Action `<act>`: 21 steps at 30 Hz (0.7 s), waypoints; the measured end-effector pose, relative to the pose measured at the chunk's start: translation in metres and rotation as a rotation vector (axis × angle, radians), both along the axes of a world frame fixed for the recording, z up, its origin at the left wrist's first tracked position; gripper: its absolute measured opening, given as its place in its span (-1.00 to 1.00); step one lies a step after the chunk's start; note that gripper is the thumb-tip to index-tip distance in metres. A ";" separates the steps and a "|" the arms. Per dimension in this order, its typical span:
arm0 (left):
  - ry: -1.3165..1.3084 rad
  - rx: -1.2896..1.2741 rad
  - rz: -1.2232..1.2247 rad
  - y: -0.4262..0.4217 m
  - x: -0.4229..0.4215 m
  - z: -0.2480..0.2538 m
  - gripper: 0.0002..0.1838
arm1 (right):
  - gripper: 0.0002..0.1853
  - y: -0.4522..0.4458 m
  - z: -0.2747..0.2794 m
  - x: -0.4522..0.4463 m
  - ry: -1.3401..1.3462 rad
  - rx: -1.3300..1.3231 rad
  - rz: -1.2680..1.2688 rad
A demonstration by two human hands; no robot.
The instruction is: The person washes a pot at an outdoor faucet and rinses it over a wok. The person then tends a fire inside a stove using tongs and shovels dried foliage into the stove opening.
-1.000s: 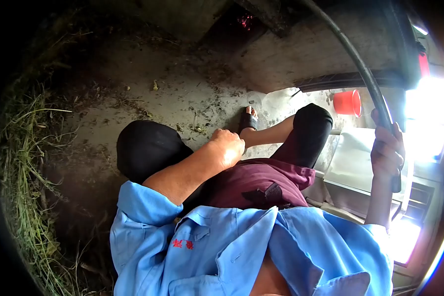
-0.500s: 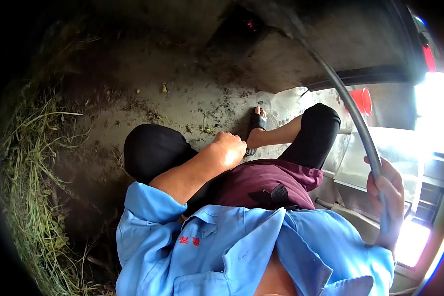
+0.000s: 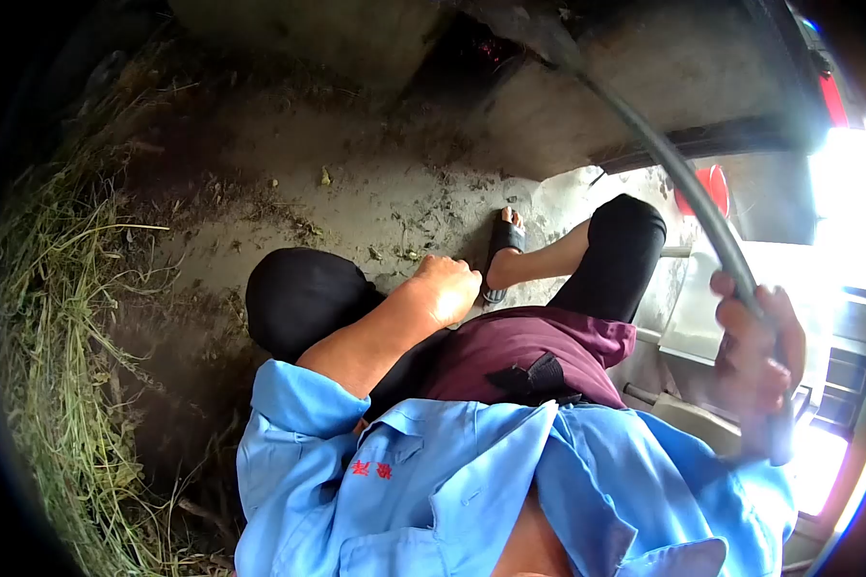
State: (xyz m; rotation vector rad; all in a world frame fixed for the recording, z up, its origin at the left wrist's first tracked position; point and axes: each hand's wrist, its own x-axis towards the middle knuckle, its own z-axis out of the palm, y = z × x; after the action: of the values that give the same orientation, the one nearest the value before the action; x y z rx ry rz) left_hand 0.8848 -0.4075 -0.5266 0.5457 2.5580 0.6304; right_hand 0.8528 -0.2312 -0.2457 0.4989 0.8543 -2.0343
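My right hand (image 3: 755, 337) is wrapped round the lower end of a long grey rod (image 3: 685, 178), slightly smeared by motion. The rod runs up and left to a dark opening (image 3: 467, 56) with a faint red glow inside; its far end is lost in the dark. My left hand (image 3: 449, 288) rests over my lap near the knee, its fingers curled in; whether anything is inside them is hidden.
Dry grass and stalks (image 3: 63, 356) are heaped along the left. Leaf scraps lie on the grey floor (image 3: 356, 207). A red bucket (image 3: 712, 190) stands at the right beyond my knee, near a pale structure's dark edge. My sandalled foot (image 3: 506, 245) is on the floor.
The view has shifted slightly. My right hand and the rod's near end have moved down relative to my body, and the rod lies at a changed angle. My left hand stays in my lap.
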 end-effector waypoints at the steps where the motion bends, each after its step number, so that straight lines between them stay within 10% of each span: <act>1: -0.004 0.013 -0.011 0.000 0.000 -0.001 -0.81 | -0.69 -0.009 0.003 -0.006 -0.032 0.006 0.033; 8: 0.008 0.018 -0.009 -0.002 -0.002 0.002 -0.81 | -0.62 -0.062 -0.011 -0.079 0.120 -0.006 0.404; 21: 0.032 -0.001 -0.002 -0.002 -0.003 0.004 -0.80 | -0.54 0.023 0.031 -0.160 0.307 -0.156 0.175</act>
State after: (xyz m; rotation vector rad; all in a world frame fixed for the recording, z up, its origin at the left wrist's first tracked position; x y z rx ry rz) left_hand 0.8819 -0.4094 -0.5221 0.5622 2.5877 0.6241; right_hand 0.6925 -0.2082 -0.2146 0.0219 0.8763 -2.0220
